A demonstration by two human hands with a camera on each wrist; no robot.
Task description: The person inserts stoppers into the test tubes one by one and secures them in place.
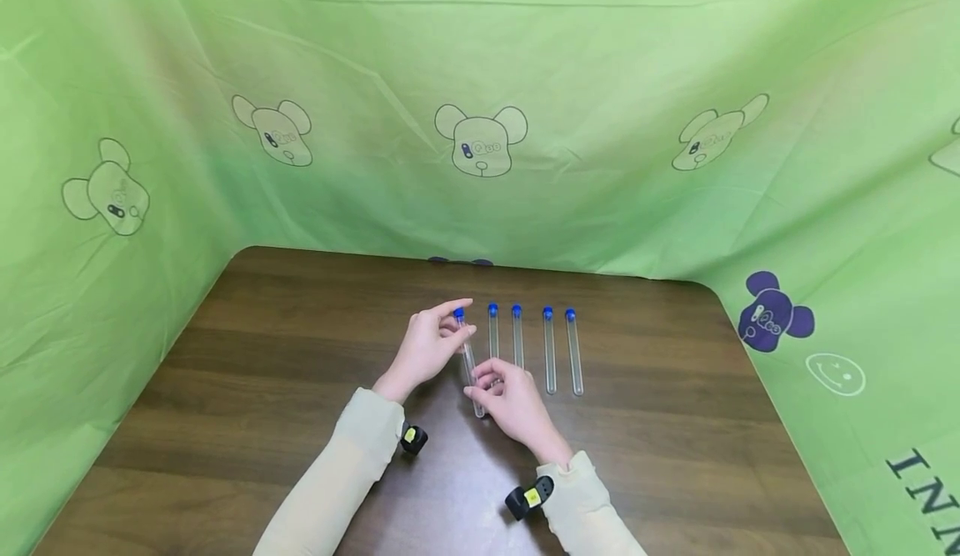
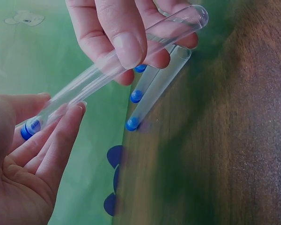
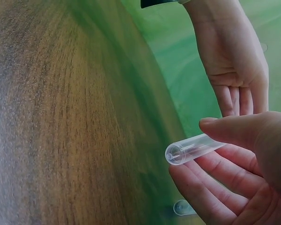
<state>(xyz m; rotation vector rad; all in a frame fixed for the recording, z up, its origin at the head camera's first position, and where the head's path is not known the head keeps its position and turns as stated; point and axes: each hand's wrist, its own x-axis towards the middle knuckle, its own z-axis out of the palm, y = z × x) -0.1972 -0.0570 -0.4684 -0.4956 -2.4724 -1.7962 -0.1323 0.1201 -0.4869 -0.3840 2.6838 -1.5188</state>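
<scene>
A clear test tube (image 1: 468, 360) with a blue cap (image 1: 459, 313) is held between both hands, tilted, its capped end away from me. My left hand (image 1: 427, 346) grips it at the cap; in the left wrist view the thumb and fingers pinch that end just by the blue cap (image 2: 26, 131). My right hand (image 1: 516, 404) holds the lower part between thumb and fingers. The rounded bottom (image 3: 175, 153) of the tube pokes out of that hand in the right wrist view. Right of it, several similar capped test tubes (image 1: 550, 356) lie in a row, two partly hidden behind my right hand.
The brown wooden table (image 1: 247, 389) has rounded far corners. A green printed cloth (image 1: 480, 56) hangs around its back and sides. Each wrist carries a small black camera; the left one (image 1: 413, 439) and the right one (image 1: 528, 498) sit close above the table.
</scene>
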